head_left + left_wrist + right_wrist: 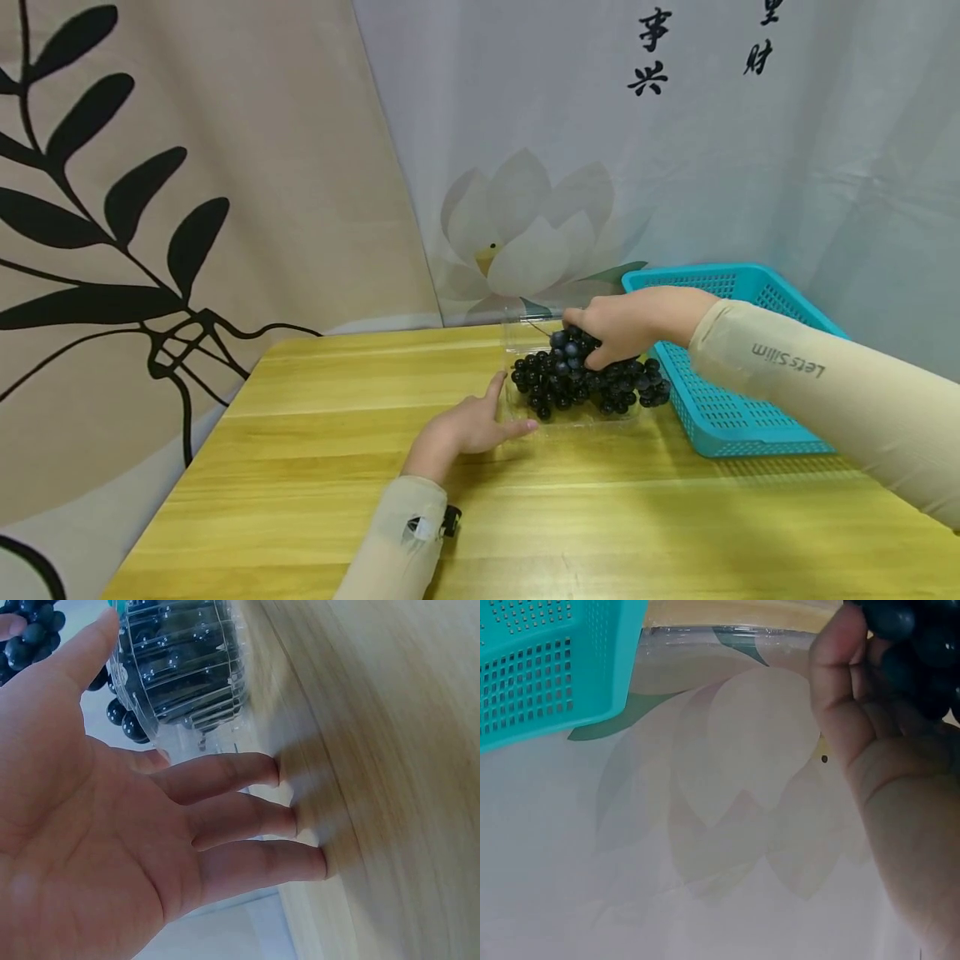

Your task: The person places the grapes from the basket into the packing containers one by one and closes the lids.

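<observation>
In the head view my right hand (618, 327) grips a bunch of dark grapes (573, 354) from above, over a clear plastic box (517, 408). More dark grapes (551, 392) lie in the box, and some hang past its right side. My left hand (468, 423) is at the box's left side, fingers spread and fairly straight, thumb by the near left corner. The left wrist view shows the box's ribbed wall (180, 667) beside the thumb, with three fingertips (311, 862) down at the table. The right wrist view catches grapes (922, 645) against the right hand's fingers.
A turquoise perforated basket (723, 417) stands right of the box, partly behind the right forearm. Both rest on a yellow wood-grain table (315, 467). Behind the table hangs a printed curtain (315, 150) with leaves, a lotus and written characters.
</observation>
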### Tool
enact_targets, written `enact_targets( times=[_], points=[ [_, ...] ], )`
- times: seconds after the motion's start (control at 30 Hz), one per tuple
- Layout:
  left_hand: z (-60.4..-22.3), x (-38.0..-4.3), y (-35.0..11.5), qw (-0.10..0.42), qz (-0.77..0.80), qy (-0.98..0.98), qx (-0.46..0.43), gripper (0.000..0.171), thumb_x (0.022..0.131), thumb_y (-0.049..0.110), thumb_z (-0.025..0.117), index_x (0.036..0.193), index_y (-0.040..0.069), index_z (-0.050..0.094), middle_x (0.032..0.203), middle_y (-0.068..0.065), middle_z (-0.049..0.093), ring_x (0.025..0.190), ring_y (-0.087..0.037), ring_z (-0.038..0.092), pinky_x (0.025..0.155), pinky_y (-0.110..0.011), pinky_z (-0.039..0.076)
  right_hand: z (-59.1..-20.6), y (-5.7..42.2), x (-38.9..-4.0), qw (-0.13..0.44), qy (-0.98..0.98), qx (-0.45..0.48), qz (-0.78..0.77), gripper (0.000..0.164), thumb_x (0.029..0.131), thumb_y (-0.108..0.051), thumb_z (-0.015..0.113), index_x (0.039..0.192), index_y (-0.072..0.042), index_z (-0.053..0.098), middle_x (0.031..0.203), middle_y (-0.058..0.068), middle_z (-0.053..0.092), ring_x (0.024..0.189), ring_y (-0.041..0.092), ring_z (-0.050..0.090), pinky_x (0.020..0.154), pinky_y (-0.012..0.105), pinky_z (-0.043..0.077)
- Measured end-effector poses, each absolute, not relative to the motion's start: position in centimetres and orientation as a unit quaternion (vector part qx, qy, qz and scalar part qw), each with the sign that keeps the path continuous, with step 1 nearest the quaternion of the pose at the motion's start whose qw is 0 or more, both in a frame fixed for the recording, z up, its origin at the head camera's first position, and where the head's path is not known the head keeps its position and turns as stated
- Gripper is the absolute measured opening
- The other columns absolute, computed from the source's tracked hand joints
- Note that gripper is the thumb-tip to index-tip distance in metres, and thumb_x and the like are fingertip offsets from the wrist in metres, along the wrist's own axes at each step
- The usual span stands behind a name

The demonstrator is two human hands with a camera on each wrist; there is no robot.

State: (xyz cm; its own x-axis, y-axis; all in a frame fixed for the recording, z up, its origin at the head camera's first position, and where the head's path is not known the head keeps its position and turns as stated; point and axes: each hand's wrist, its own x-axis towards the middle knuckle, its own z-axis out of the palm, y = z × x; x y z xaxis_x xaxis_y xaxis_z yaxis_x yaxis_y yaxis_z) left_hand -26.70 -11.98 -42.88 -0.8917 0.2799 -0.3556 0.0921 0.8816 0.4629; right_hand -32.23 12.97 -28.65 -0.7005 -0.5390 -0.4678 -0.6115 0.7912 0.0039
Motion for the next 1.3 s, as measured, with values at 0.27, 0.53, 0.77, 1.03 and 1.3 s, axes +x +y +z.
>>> enact_targets(
  times=[0.27, 0.53, 0.77, 1.03, 1.3],
  points=[
    [-43.1, -26.8, -12.1, 0.210, 0.222, 0.947, 0.099, 0.110, 0.096, 0.079, 0.055, 0.173, 0.028, -0.007, 0.156, -0.031, 0.053, 0.143, -0.046, 0.056, 0.118, -0.061, 0.047, -29.9, 12.1, -32.0, 0.210, 0.916, -0.331, 0.089, 0.083, 0.106, -0.043, 0.065, 0.169, -0.007, 0.025, 0.164, 0.022, 0.047, 0.144, 0.038, 0.056, 0.108, 0.055, 0.054],
    [-43.1, -26.8, -12.1, 0.211, 0.223, 0.947, 0.097, 0.109, 0.097, 0.078, 0.055, 0.173, 0.029, -0.005, 0.156, -0.032, 0.053, 0.143, -0.047, 0.056, 0.118, -0.062, 0.047, -31.0, 11.3, -31.6, 0.192, 0.906, -0.364, 0.097, 0.071, 0.105, -0.038, 0.068, 0.160, -0.005, 0.038, 0.142, 0.017, 0.065, 0.110, 0.026, 0.074, 0.091, 0.045, 0.062],
    [-43.0, -26.8, -12.1, 0.205, 0.222, 0.948, 0.100, 0.108, 0.097, 0.078, 0.055, 0.173, 0.028, -0.004, 0.156, -0.032, 0.053, 0.142, -0.047, 0.057, 0.118, -0.062, 0.047, -32.2, 11.3, -31.6, 0.168, 0.898, -0.392, 0.104, 0.056, 0.103, -0.036, 0.072, 0.143, -0.004, 0.049, 0.075, 0.001, 0.066, 0.059, 0.014, 0.064, 0.059, 0.031, 0.054],
    [-42.9, -26.8, -12.0, 0.202, 0.219, 0.950, 0.096, 0.110, 0.097, 0.078, 0.056, 0.173, 0.026, -0.003, 0.157, -0.032, 0.051, 0.145, -0.047, 0.054, 0.118, -0.062, 0.046, -33.2, 11.3, -31.3, 0.146, 0.898, -0.403, 0.098, 0.062, 0.102, -0.037, 0.072, 0.150, -0.007, 0.045, 0.094, 0.004, 0.073, 0.076, 0.017, 0.072, 0.077, 0.041, 0.063],
    [-43.0, -26.8, -11.8, 0.208, 0.216, 0.950, 0.090, 0.110, 0.096, 0.079, 0.055, 0.173, 0.027, -0.003, 0.158, -0.033, 0.050, 0.145, -0.048, 0.053, 0.118, -0.064, 0.046, -34.2, 11.3, -31.1, 0.136, 0.893, -0.420, 0.089, 0.071, 0.102, -0.038, 0.073, 0.156, -0.007, 0.040, 0.101, 0.005, 0.075, 0.077, 0.017, 0.073, 0.080, 0.039, 0.064]
  ],
)
